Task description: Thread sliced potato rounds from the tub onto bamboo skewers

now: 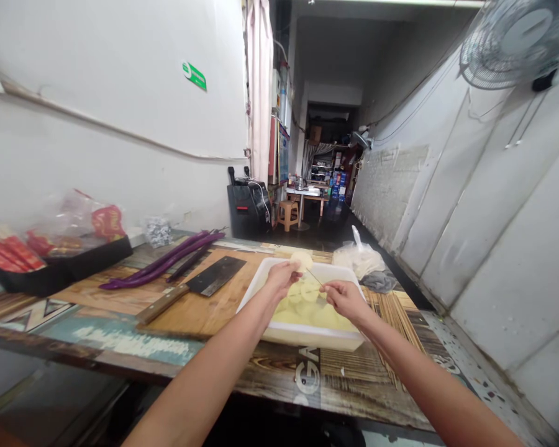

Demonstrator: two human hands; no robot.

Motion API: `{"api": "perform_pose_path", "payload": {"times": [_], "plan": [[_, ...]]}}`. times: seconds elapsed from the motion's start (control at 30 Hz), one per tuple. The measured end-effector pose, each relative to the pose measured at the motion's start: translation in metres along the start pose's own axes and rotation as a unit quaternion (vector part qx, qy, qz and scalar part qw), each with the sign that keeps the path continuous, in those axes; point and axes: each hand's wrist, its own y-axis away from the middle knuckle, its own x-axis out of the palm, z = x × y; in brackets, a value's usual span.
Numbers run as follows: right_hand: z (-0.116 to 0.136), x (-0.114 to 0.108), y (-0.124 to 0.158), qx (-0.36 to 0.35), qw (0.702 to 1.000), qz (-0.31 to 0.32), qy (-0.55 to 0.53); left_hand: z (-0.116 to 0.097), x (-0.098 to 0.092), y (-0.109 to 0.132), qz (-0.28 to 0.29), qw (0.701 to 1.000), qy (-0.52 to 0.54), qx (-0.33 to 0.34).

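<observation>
A person's left hand pinches a pale potato slice above a white tub of slices on a wooden table. The right hand, fingers closed on a thin skewer, points it at the slice; a cleaver lies beside the tub.

The thin stick is too small to make out clearly.

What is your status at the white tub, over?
Left hand pinches pale slice; right hand holds thin skewer, tip toward it. Both above white tub of slices. Cleaver lies aside, nothing blocking.
</observation>
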Motion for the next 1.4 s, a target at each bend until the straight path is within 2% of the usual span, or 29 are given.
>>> {"api": "perform_pose_path", "payload": {"times": [0.07,0.17,0.23,0.3,0.4,0.43,0.47,0.5,0.53,0.6,0.67,0.7,0.73,0.77,0.8,0.87,0.9,0.93,0.97,1.03,1.13,1.2,1.27,1.3,1.33,1.4], "plan": [[0.000,-0.004,-0.002,0.088,0.983,0.056,-0.150,0.001,0.000,0.000,0.000,1.000,-0.005,-0.003],[0.000,-0.010,-0.001,0.168,0.934,0.112,-0.296,0.004,0.000,-0.001,-0.007,0.997,-0.066,0.046],[0.002,-0.011,0.000,0.191,0.917,0.121,-0.328,0.006,-0.001,-0.002,-0.011,0.985,-0.131,0.109],[0.003,-0.010,0.002,0.183,0.932,0.110,-0.292,0.009,-0.002,-0.004,-0.016,0.966,-0.192,0.174],[0.004,-0.009,0.005,0.115,0.988,0.051,-0.088,0.011,-0.002,-0.005,-0.033,0.954,-0.219,0.203],[0.004,-0.009,0.006,0.071,0.997,0.027,0.012,0.011,-0.002,-0.006,-0.039,0.958,-0.211,0.192],[0.004,-0.009,0.008,0.020,0.993,0.000,0.118,0.011,-0.002,-0.005,-0.043,0.963,-0.197,0.177],[0.004,-0.009,0.010,-0.035,0.974,-0.027,0.223,0.011,-0.001,-0.005,-0.046,0.969,-0.182,0.162],[0.004,-0.009,0.012,-0.083,0.942,-0.048,0.321,0.011,0.000,-0.004,-0.048,0.973,-0.169,0.148],[0.004,-0.006,0.018,-0.147,0.864,-0.067,0.477,0.011,0.001,-0.003,-0.055,0.978,-0.154,0.128],[0.003,-0.001,0.024,-0.175,0.803,-0.059,0.566,0.012,0.000,-0.003,-0.061,0.976,-0.168,0.127],[0.003,0.001,0.026,-0.181,0.789,-0.050,0.585,0.012,-0.001,-0.003,-0.062,0.971,-0.187,0.136],[0.002,0.003,0.027,-0.180,0.788,-0.046,0.587,0.013,-0.002,-0.004,-0.061,0.964,-0.210,0.152],[0.002,0.005,0.027,-0.170,0.803,-0.047,0.569,0.013,-0.003,-0.004,-0.059,0.955,-0.234,0.174],[0.002,0.005,0.026,-0.151,0.835,-0.048,0.526,0.014,-0.004,-0.005,-0.057,0.946,-0.252,0.196],[0.003,0.003,0.022,-0.080,0.932,-0.035,0.351,0.013,-0.004,-0.006,-0.053,0.938,-0.260,0.223],[0.003,0.000,0.019,-0.041,0.967,-0.021,0.251,0.012,-0.004,-0.006,-0.052,0.941,-0.250,0.223],[0.003,-0.002,0.016,-0.003,0.988,-0.001,0.156,0.011,-0.003,-0.005,-0.052,0.948,-0.232,0.214],[0.003,-0.005,0.014,0.034,0.997,0.024,0.073,0.010,-0.003,-0.005,-0.050,0.956,-0.209,0.197],[0.001,-0.011,0.011,0.088,0.992,0.078,-0.053,0.008,-0.001,-0.003,-0.041,0.974,-0.159,0.156],[-0.004,-0.018,0.011,0.110,0.972,0.136,-0.159,0.006,0.001,-0.001,-0.023,0.992,-0.089,0.091],[-0.007,-0.020,0.015,0.069,0.986,0.120,-0.089,0.006,0.001,0.000,-0.016,0.996,-0.061,0.056],[-0.007,-0.021,0.020,-0.022,0.994,0.064,0.086,0.005,0.002,0.002,-0.019,0.998,-0.054,0.028],[-0.007,-0.021,0.022,-0.072,0.979,0.029,0.190,0.004,0.002,0.002,-0.024,0.998,-0.055,0.018],[-0.006,-0.022,0.025,-0.113,0.950,-0.002,0.291,0.003,0.003,0.003,-0.030,0.998,-0.056,0.010],[-0.006,-0.022,0.031,-0.148,0.884,-0.036,0.442,0.001,0.004,0.004,-0.040,0.998,-0.046,-0.007]]}}
